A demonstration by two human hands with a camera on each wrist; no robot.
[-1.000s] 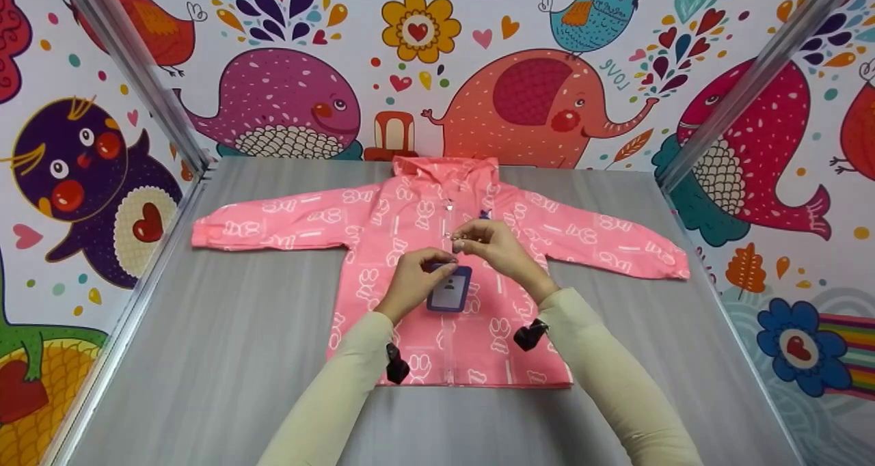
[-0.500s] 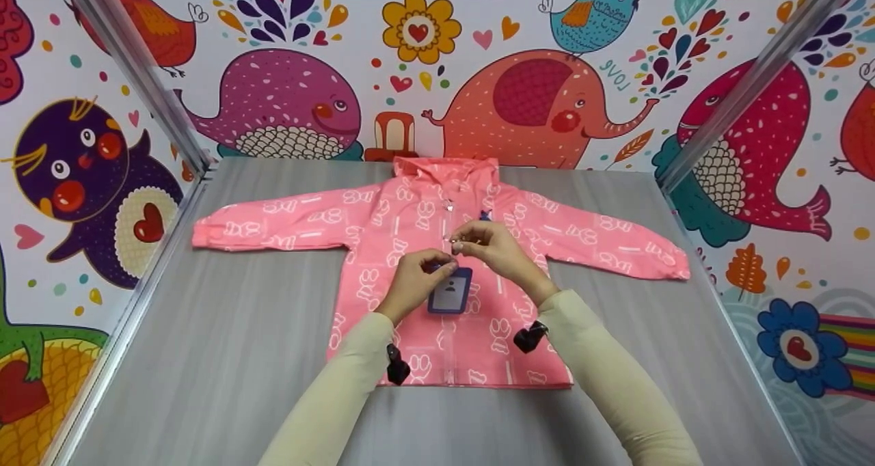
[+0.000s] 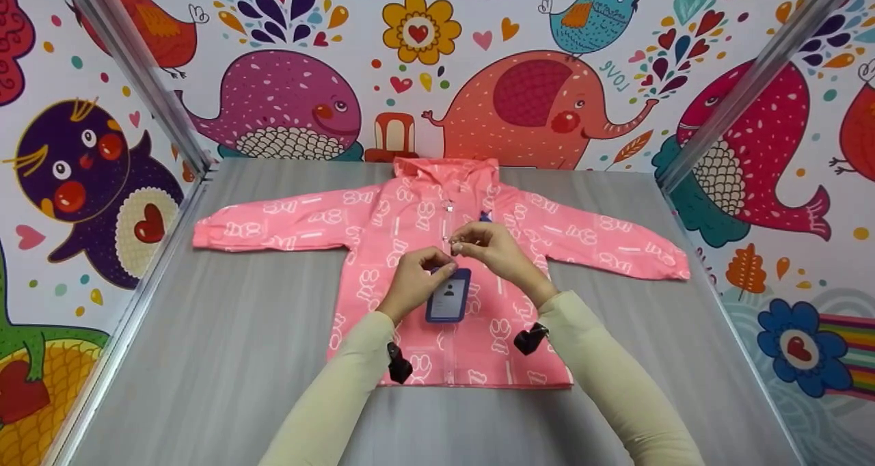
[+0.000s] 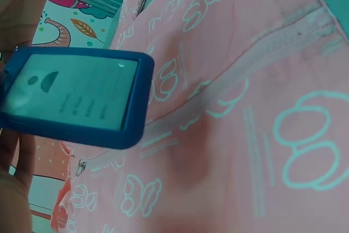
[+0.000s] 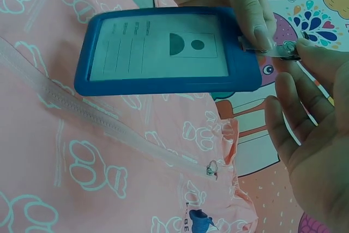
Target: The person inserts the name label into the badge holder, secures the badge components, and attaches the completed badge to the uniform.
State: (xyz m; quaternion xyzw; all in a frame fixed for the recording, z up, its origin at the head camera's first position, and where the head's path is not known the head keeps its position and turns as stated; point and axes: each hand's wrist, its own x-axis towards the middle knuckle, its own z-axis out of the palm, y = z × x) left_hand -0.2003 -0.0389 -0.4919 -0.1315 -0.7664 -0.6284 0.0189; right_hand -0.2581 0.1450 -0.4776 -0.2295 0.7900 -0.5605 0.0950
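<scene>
Above a pink jacket [image 3: 424, 329] with white outlined figures, my two hands hold a blue-framed badge holder [image 3: 448, 298]. Its card shows a dark head-and-shoulders icon. At its top, my left hand [image 3: 418, 276] pinches the short clear strap between thumb and fingers. My right hand [image 3: 491, 244] pinches the metal clip [image 5: 289, 50] at the strap's other end, with its other fingers loosely bent. Both hands meet near the jacket's zip line [image 5: 82, 107]. In the left wrist view the badge holder [image 4: 82, 96] hangs over the fabric, its strap end cut off by the frame edge.
The jacket lies face up on a grey wood-grain table [image 3: 225, 329], sleeves spread and hood toward the back wall. A metal zip pull [image 5: 211, 170] and a dark blue chest print [image 5: 202, 220] show on it. Cartoon-printed panels [image 3: 287, 97] with metal posts [image 3: 137, 63] surround the table.
The badge holder has swung so that its face turns more toward the head camera and its lower edge sits lower. Both hands keep their places, apart from slight finger movement at the clip.
</scene>
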